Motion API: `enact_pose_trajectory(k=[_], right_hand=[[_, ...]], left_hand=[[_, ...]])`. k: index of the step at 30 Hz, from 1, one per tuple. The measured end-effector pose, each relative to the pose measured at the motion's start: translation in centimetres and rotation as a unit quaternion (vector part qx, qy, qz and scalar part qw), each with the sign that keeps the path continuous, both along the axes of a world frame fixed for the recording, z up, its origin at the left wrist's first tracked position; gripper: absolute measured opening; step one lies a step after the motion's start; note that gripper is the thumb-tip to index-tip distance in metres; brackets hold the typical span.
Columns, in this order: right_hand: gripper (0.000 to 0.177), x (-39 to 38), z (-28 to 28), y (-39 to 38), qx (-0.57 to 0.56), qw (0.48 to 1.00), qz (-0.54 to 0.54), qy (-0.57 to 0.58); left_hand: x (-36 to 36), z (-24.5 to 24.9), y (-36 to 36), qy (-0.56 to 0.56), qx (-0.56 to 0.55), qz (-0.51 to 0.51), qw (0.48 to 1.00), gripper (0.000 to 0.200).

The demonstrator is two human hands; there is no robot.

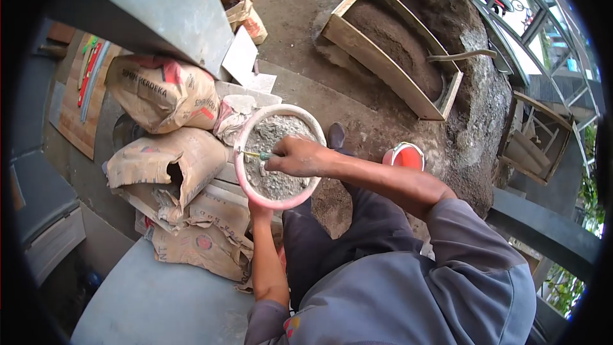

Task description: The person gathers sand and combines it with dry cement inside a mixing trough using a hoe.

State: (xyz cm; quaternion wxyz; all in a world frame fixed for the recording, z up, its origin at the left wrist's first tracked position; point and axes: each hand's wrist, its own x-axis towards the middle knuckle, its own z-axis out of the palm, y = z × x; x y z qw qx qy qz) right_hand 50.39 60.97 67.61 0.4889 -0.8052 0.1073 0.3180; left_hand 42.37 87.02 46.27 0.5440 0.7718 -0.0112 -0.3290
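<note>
right hand (297, 156) fingers clamped on green-handled tool (260, 154), tip in grey mix (281, 182) | pail (239, 167) held up just right of cement sacks (163, 92) | left hand (258, 207) beneath, fingers hidden, can't tell | advise: keep pail level, scrape wall down to bottom

Pink bucket (237, 165) upright – lumpy grey mortar (281, 182), green-handled tool (258, 154) inside

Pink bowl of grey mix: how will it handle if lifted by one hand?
Probably heavy for its size: the bowl is nearly full of grey mix. Likely tips easily, since the left hand props only its near rim. The tool in the right hand could rock it.
</note>
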Motion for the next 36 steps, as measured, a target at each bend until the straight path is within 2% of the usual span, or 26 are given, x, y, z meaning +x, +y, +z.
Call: enact_pose_trajectory(k=[1, 3, 6, 8, 13, 21, 23, 25, 26, 28, 31, 32, 33, 36], right_hand=[[0.047, -0.5, 1.6, -1.5, 0.006, 1.000, -0.012, -0.005], [0.048, -1.2, 4.4, -4.5, 0.003, 1.000, -0.022, -0.017], [0.049, -1.9, 7.3, -9.6, 0.012, 0.998, -0.054, -0.021], [0.049, -2.4, 7.5, -13.4, 0.034, 0.994, -0.095, -0.035], [0.048, -2.6, 5.7, -24.1, 0.040, 0.985, -0.163, -0.038], [0.049, 0.0, 2.3, -40.5, -0.013, 0.962, -0.260, -0.080], [0.048, 0.8, 1.7, -44.8, -0.013, 0.951, -0.304, -0.051], [0.045, 1.2, 1.0, -48.4, -0.025, 0.936, -0.350, -0.039], [0.047, 1.4, -0.6, -50.1, -0.032, 0.922, -0.382, -0.052], [0.047, 1.8, -1.9, -53.6, -0.049, 0.911, -0.405, -0.053], [0.046, 1.9, -5.7, -57.7, -0.053, 0.879, -0.468, -0.068], [0.046, 1.9, -6.6, -58.9, -0.048, 0.871, -0.485, -0.066], [0.046, 1.6, -7.5, -60.0, -0.043, 0.863, -0.500, -0.059], [0.046, 1.2, -9.5, -63.7, -0.040, 0.842, -0.532, -0.074]], left_hand=[[1.5, 1.9, -2.7, -0.014, -0.007, 0.004, 1.000, 0.075], [3.1, 2.6, -7.0, 0.018, -0.102, 0.046, 0.994, 0.073], [5.1, 1.1, -13.8, 0.126, -0.288, 0.150, 0.937, 0.070], [6.1, 0.8, -18.2, 0.160, -0.341, 0.168, 0.911, 0.068], [8.6, 0.0, -29.8, 0.237, -0.414, 0.158, 0.864, 0.064], [12.7, -4.0, -47.6, 0.381, -0.510, 0.097, 0.766, 0.060], [14.2, -4.8, -51.6, 0.399, -0.506, 0.086, 0.760, 0.059], [15.9, -5.8, -55.1, 0.381, -0.439, 0.049, 0.812, 0.057], [16.5, -8.8, -55.8, 0.370, -0.414, 0.065, 0.829, 0.056], [18.3, -7.2, -61.0, 0.416, -0.420, 0.091, 0.802, 0.055], [20.2, -10.0, -65.5, 0.382, -0.299, 0.098, 0.869, 0.052], [20.9, -12.2, -66.5, 0.375, -0.293, 0.082, 0.876, 0.049], [21.5, -13.1, -67.3, 0.381, -0.234, 0.085, 0.890, 0.048], [23.0, -13.7, -71.1, 0.392, -0.119, 0.085, 0.908, 0.053]])
